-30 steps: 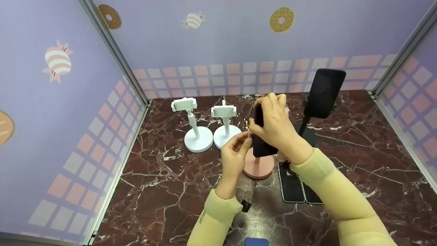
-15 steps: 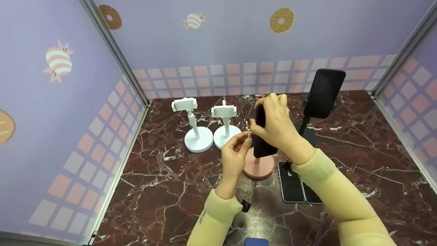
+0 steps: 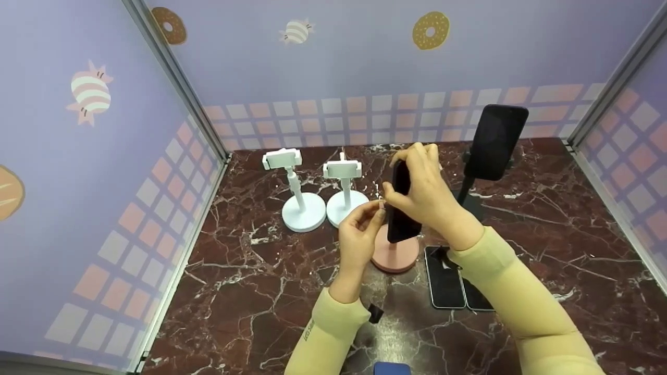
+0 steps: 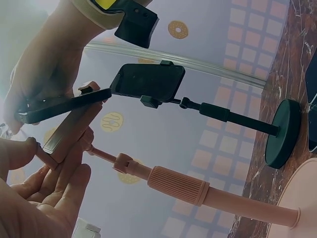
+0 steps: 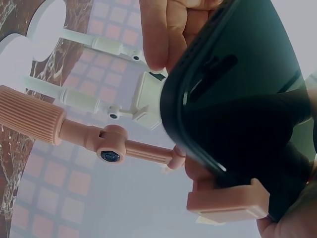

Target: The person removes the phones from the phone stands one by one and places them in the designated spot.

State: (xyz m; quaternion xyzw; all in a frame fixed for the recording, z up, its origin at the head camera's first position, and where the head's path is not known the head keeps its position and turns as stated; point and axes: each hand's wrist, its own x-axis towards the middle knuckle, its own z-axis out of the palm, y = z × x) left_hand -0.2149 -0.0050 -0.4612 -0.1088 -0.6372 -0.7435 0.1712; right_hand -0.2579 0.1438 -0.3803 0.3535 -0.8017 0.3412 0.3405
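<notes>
My right hand [image 3: 419, 187] grips a black phone [image 3: 400, 205] nearly upright and edge-on above the pink stand, whose round base [image 3: 394, 256] sits mid-table. The fingers of my left hand [image 3: 376, 209] pinch the pink stand's clamp [image 4: 67, 136] just left of the phone. In the left wrist view the phone [image 4: 64, 104] lies against the clamp's top lip, and the pink pole [image 4: 176, 184] runs down to the base. The right wrist view shows the phone's lower end [image 5: 237, 99] resting in the pink clamp bracket [image 5: 225, 203].
Two white stands [image 3: 302, 208] [image 3: 345, 200] with empty clamps stand at the back left. At the back right a black stand [image 3: 469, 198] carries another black phone [image 3: 495, 140]. Two phones [image 3: 451, 278] lie flat near my right forearm. Walls enclose the marble table [image 3: 250, 271].
My right hand has turned the phone slightly more upright and edge-on, shifting a little to the right. The left hand stays pinched at the clamp.
</notes>
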